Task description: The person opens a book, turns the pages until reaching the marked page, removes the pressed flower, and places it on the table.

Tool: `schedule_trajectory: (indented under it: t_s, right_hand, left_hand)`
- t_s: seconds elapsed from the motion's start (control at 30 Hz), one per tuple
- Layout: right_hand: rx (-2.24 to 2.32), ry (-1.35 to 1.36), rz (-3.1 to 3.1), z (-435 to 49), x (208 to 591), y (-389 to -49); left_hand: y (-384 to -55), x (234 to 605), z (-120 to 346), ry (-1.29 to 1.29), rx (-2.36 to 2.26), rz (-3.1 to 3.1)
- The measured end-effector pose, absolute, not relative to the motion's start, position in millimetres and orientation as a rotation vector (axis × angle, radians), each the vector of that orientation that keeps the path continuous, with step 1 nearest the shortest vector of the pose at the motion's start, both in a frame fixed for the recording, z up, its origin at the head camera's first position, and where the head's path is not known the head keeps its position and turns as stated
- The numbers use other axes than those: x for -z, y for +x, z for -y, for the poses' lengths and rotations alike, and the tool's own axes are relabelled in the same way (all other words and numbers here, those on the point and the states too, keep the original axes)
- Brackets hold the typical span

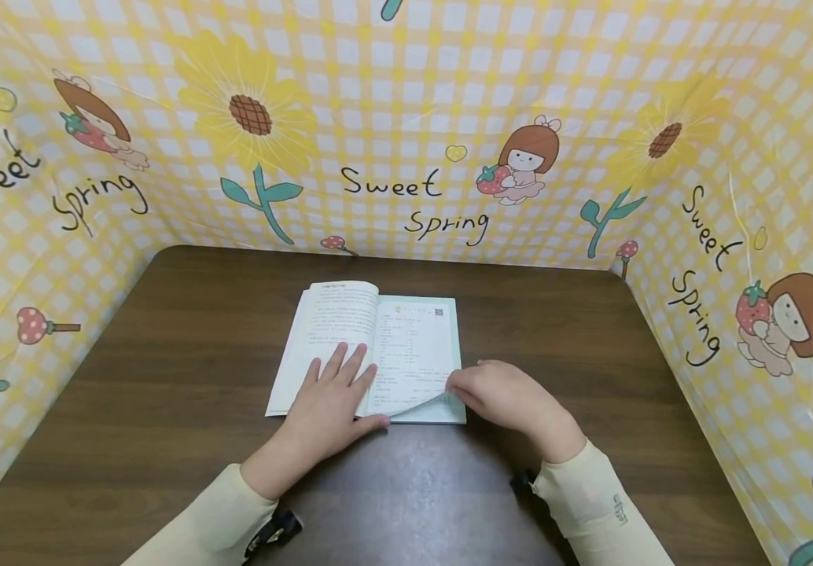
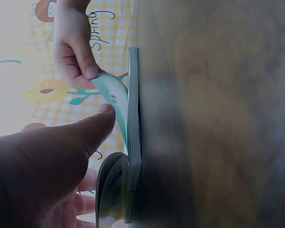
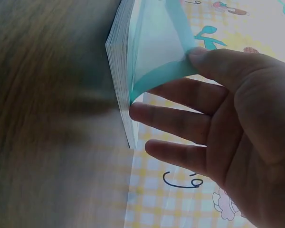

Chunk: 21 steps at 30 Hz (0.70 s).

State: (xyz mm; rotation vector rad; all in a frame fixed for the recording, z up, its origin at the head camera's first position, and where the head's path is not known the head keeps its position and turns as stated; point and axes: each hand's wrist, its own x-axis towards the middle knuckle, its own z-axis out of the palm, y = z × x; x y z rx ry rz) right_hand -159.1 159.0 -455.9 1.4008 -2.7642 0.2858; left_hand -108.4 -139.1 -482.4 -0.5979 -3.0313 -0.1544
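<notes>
An open book (image 1: 336,314) with printed text lies on the dark wooden table. My left hand (image 1: 329,401) rests spread on the left page, its thumb reaching to the lower edge near the fold. At the lower right corner my right hand (image 1: 509,395) pinches a page (image 1: 413,346) between thumb and forefinger and lifts that corner. In the right wrist view the page's teal-bordered underside (image 3: 166,71) curves up to the thumb, while the other fingers (image 3: 175,123) extend below it. The left wrist view shows the curled left pages (image 2: 111,183) beside my left thumb.
The wooden tabletop (image 1: 166,346) surrounds the book. Yellow checked cloth (image 1: 406,102) with flowers and lettering stands along the back and both sides. Black bands (image 1: 274,534) sit at the cuffs of the light sleeves (image 1: 215,511).
</notes>
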Motion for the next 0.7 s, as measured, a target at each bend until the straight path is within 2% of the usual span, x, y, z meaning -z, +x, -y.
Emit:
schedule_trajectory:
  t_s: [0.47,0.7]
  right_hand:
    - [-0.313,1.325,2.585,-159.5,447.5,-158.9]
    - [-0.273,1.165,2.550,-163.5,446.9,-161.4]
  left_hand:
    - [-111.5,486.5,135.2,-0.566,0.126,2.989]
    - [-111.8,486.2,135.0,-0.564,0.163,2.977]
